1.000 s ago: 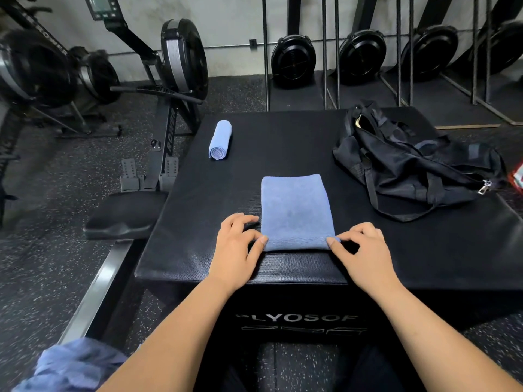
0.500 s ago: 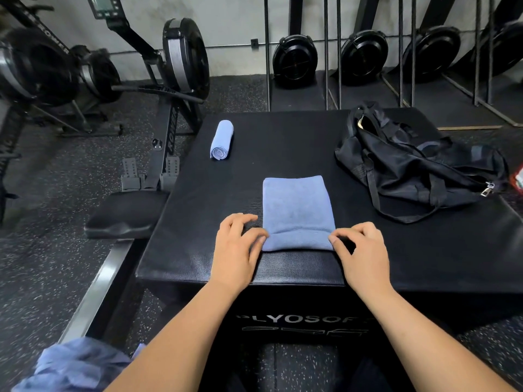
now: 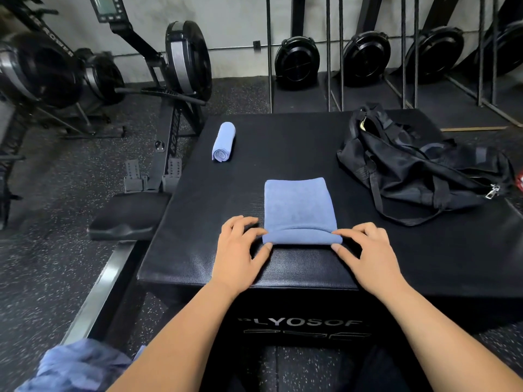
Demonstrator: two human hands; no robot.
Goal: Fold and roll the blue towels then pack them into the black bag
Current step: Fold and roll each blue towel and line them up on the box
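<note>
A folded blue towel [image 3: 298,205] lies on the black padded box [image 3: 283,142], its near edge turned up into a small roll. My left hand [image 3: 240,247] pinches the roll's left end with thumb and fingers. The roll's right end is pinched by my right hand [image 3: 365,250]. A rolled blue towel [image 3: 223,141] lies at the box's far left. The black bag [image 3: 418,168] slumps at the far right of the box, its zipper open.
A rowing machine [image 3: 169,89] and its seat [image 3: 130,215] stand to the left of the box. More blue cloth [image 3: 76,366] lies at the bottom left. Upright rowers and metal rails line the back wall.
The towel's near edge has been turned over away from me into a first small roll. Both hands moved slightly forward with it.
</note>
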